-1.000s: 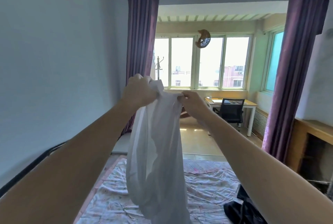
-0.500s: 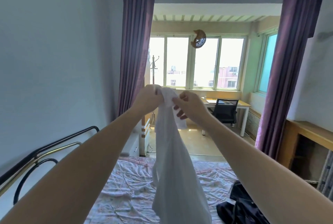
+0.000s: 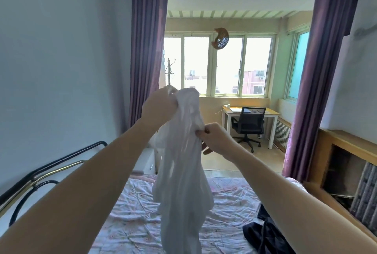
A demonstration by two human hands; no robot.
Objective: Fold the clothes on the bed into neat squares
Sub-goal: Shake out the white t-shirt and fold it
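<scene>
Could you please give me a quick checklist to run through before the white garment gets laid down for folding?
1. Left hand grips the top of the white garment: ok.
2. Right hand pinches its edge lower down: ok.
3. Garment spread out flat between the hands: not ok, it hangs bunched and twisted.
4. Which edge or seam each hand holds: cannot tell.
5. Free space on the bedsheet below the garment: ok.
6. Dark clothes apart from the landing spot: ok, they lie off to the right.
</scene>
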